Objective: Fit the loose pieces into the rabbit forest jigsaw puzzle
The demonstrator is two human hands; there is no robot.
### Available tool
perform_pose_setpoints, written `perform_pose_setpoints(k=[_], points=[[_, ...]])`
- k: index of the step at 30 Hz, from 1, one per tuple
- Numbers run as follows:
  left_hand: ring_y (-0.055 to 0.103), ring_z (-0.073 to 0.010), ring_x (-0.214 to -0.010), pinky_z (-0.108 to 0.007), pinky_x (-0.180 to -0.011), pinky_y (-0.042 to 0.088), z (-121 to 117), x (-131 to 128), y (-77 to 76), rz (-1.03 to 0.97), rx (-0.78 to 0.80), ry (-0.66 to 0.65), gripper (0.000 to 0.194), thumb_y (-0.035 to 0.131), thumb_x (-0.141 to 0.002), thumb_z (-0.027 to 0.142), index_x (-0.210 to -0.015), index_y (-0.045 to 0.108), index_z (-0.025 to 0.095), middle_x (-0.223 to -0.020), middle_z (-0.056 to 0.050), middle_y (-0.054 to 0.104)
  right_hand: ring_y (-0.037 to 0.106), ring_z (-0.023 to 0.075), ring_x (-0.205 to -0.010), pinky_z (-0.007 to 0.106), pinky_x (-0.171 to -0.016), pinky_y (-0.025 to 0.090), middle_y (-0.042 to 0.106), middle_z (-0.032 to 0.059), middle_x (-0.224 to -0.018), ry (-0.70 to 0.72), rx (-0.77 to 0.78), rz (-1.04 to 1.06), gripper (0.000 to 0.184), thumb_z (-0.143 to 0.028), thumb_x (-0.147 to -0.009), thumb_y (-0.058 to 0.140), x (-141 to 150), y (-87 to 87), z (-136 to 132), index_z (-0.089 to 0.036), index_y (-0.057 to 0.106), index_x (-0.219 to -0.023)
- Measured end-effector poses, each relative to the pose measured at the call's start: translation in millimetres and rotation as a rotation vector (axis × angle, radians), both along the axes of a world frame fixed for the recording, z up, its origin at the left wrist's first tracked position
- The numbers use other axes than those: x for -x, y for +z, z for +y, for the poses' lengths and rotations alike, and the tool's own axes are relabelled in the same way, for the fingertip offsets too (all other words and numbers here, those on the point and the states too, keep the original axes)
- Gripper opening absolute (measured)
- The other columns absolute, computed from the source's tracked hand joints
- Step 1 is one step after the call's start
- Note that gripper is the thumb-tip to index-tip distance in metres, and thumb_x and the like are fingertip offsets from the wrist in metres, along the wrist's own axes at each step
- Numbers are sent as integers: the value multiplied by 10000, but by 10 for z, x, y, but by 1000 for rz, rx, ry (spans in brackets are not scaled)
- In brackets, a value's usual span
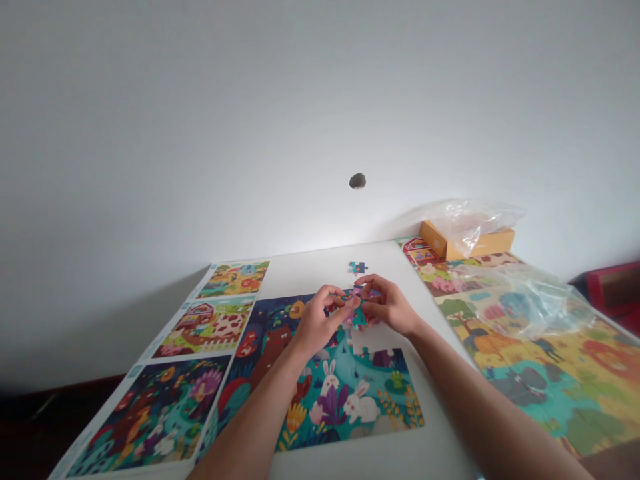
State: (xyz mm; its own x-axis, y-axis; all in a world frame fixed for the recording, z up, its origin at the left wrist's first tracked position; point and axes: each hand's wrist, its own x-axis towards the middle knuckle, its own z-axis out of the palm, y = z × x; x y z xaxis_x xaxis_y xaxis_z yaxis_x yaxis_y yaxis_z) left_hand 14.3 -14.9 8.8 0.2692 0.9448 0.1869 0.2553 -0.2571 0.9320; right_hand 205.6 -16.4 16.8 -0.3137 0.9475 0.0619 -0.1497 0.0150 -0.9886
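A jigsaw puzzle (pixel 345 407) of a dark forest scene with white rabbits lies partly joined on the white table. Above its upper right part, my left hand (pixel 321 319) and my right hand (pixel 387 305) come together. Between their fingertips they hold a teal and purple puzzle piece (pixel 359 315), my left thumb on its face. Just below it the puzzle has a gap where white table shows. A loose puzzle piece (pixel 358 268) lies beyond my hands. My fingers hide part of the puzzle's upper edge.
On the left lies a picture sheet (pixel 165 407) with three scenes. To the right is another puzzle (pixel 540 373) with animals, under a crumpled clear plastic bag (pixel 530 307). An orange box (pixel 463 247) with plastic on it stands by the wall (pixel 280 133), which has a hole.
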Motion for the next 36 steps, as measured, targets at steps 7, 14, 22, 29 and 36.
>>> perform_pose_setpoints(k=[7, 14, 22, 29, 36], points=[[676, -180, -697, -260, -676, 491, 15, 18, -11, 109, -83, -119, 152, 615, -863, 345, -895, 626, 196, -756, -15, 721, 560, 106, -502, 199, -446, 405, 653, -2, -640, 26, -67, -251, 181, -262, -730, 684, -84, -41, 28, -147, 679, -870], [642, -186, -752, -269, -717, 477, 36, 47, -49, 164, -158, -45, 173, 563, -883, 318, -890, 683, 194, -815, -30, 704, 597, 137, -428, 223, -401, 439, 681, 10, -610, -9, -2, -332, 187, -310, -712, 687, -116, 3, 23, -150, 651, -802], [647, -210, -816, -322, -824, 433, 11, 51, -23, 314, -186, -128, 154, 623, -842, 277, -964, 708, 238, -819, -17, 719, 484, 96, -417, 207, -407, 336, 578, -26, -508, -175, -135, -395, 214, -329, -731, 654, -154, -26, 39, -183, 523, -647], [595, -255, -939, -403, -918, 342, -49, 30, 28, 525, -271, -190, 163, 611, -850, 252, -942, 738, 295, -890, -24, 715, 369, 89, -472, 223, -451, 257, 426, -53, -487, -401, -268, -542, 232, -303, -754, 591, -146, -63, 57, -192, 477, -586], [540, -301, -1077, -432, -969, 315, -69, 41, 20, 595, -351, -220, 429, 826, -646, 434, -1023, 700, 273, -1109, -61, 619, 374, 93, -478, 227, -461, 265, 448, -51, -490, -364, -284, -596, 206, -291, -741, 605, -116, -97, 59, -190, 510, -589]])
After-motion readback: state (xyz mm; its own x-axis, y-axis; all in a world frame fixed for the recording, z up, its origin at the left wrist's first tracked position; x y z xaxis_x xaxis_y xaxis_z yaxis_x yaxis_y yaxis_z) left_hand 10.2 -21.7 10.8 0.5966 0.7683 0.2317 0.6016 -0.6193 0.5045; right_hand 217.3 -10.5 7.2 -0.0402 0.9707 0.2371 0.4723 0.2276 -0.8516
